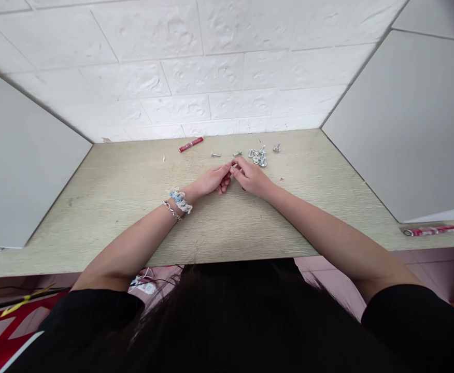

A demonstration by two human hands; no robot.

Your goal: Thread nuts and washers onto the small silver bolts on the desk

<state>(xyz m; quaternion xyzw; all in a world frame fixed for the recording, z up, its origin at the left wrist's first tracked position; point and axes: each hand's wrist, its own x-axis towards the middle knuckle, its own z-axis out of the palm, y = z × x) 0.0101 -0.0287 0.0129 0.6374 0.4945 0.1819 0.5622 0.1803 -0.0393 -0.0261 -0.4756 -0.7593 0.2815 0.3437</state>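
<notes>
Grained pale tabletop (211, 228): glossy red cylinder (190, 144) lay beyond left hand (216, 180), fingertips pinched closed | smooth silver-coloured metal bolt (215, 155) lay just beyond it | right hand (251, 177), pinched closed, met left; contents too small to tell | ridged silver-coloured bolts and round washers (260, 156) lay clustered just beyond right fingers
</notes>
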